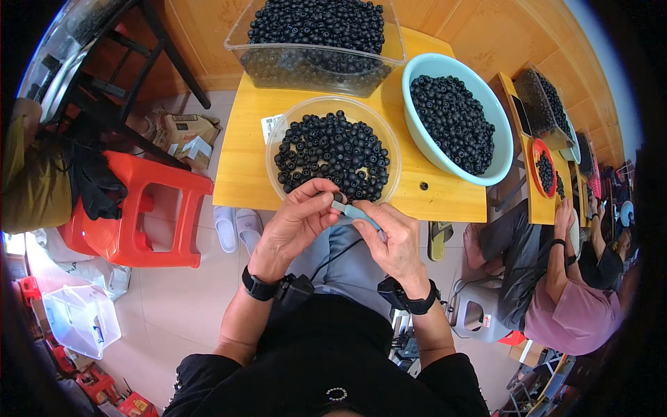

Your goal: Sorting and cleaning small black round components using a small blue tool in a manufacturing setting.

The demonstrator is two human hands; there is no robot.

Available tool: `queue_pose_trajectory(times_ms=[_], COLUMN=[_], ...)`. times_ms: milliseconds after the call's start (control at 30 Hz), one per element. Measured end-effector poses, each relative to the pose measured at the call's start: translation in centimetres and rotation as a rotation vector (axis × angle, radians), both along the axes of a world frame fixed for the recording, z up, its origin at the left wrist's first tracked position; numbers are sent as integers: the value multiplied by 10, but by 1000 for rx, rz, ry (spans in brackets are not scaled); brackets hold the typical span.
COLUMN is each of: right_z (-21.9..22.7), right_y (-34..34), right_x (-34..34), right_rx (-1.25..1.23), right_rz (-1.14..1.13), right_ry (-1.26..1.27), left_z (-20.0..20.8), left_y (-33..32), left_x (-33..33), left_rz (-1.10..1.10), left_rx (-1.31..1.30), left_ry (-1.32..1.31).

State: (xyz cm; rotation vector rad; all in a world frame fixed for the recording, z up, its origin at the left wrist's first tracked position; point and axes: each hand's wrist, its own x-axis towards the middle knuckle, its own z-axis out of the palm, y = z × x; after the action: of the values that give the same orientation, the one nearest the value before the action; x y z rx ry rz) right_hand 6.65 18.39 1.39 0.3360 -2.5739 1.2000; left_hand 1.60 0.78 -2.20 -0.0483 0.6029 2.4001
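Observation:
Over the near rim of a clear round tub (394,132), my two hands meet. My left hand (295,219) pinches a small round black bead-like part (338,197) between thumb and fingertips. In my right hand (397,240) is a small knife-like tool (363,214) with a blue-grey handle, its pale tip against or right beside that part. The fingers partly hide the contact. Inside the tub lie many loose black parts (330,149) with round holes, spread with gaps between them.
A clear rectangular box (313,52) and a light blue bowl (415,149), both full of black parts, stand on the yellow table (243,181). One loose part (424,186) lies near its edge. A red stool (149,208) stands left; people (563,299) sit at right.

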Motion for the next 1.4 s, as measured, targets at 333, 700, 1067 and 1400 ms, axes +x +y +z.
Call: queue_pose_trajectory(times_ms=[333, 700, 1067, 1400], right_z=[4, -17, 24, 3], right_y=[-1, 24, 4, -1], right_x=[-2, -23, -14, -2], right_rx=[40, -10, -298, -783], right_rz=[-23, -189, -50, 39], right_ry=[13, 67, -206, -518], left_z=[1, 8, 8, 6], left_y=[0, -7, -3, 1], left_x=[0, 0, -1, 8], left_rz=[7, -145, -59, -256], left_rx=[-44, 156, -29, -42], left_ry=[-35, 103, 15, 70])
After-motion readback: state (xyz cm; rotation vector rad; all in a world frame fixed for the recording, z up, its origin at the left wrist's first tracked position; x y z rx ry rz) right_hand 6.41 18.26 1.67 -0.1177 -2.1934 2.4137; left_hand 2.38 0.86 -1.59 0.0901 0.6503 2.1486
